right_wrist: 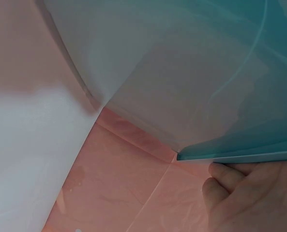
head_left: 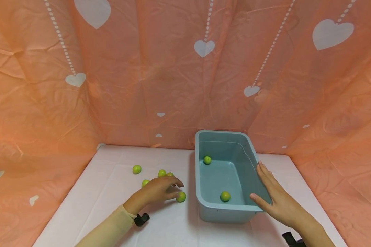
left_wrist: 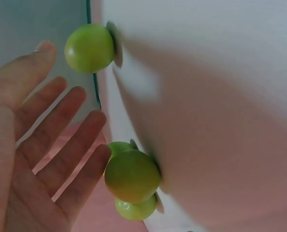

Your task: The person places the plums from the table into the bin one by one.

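My left hand [head_left: 157,190] hovers low over the white surface with its fingers spread and slightly bent. Beside its thumb sits a small round green fruit [head_left: 181,197], which in the left wrist view lies just beyond the thumb tip. More green fruits [left_wrist: 132,176] cluster past the fingertips there. On the right stands a blue-grey plastic bin [head_left: 225,207] with two green fruits inside, one near the front [head_left: 225,196] and one at the back left [head_left: 207,160]. My right hand [head_left: 279,202] rests along the bin's right rim, fingers straight and thumb over the front corner.
Another green fruit [head_left: 137,169] lies farther left, and one more [head_left: 145,183] shows behind the left wrist. Orange sheeting [head_left: 173,85] with pale hearts walls in the back and sides of the white-covered table [head_left: 89,202].
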`<state>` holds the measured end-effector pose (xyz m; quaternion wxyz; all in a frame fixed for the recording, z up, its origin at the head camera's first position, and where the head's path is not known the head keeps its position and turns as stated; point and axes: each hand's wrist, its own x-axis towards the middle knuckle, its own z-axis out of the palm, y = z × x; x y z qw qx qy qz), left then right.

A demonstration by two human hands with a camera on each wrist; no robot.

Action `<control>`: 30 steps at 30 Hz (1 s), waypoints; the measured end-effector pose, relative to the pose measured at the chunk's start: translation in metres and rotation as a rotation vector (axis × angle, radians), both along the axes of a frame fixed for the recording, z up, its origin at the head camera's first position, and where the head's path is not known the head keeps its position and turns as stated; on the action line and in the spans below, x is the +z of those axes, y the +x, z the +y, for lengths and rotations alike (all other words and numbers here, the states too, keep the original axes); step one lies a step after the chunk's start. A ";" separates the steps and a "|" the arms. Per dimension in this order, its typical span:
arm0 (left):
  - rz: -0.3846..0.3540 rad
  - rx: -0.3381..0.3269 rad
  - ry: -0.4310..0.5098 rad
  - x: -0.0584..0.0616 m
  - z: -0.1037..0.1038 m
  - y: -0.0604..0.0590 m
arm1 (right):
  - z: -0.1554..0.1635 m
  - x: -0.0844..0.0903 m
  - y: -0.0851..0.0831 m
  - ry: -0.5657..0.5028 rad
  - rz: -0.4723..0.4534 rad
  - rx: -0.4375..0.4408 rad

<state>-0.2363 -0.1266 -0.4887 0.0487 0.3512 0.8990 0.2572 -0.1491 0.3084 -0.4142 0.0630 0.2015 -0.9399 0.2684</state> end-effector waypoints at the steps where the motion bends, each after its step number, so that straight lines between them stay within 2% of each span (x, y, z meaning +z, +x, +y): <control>1: 0.001 -0.005 -0.008 0.000 0.000 0.000 | 0.000 0.000 0.000 -0.002 -0.002 0.001; 15: 0.067 -0.020 -0.082 -0.005 0.004 -0.002 | -0.001 0.002 0.000 -0.019 -0.024 0.001; 30: 0.093 -0.026 -0.081 -0.006 0.005 0.002 | -0.001 0.001 0.001 -0.012 -0.011 -0.002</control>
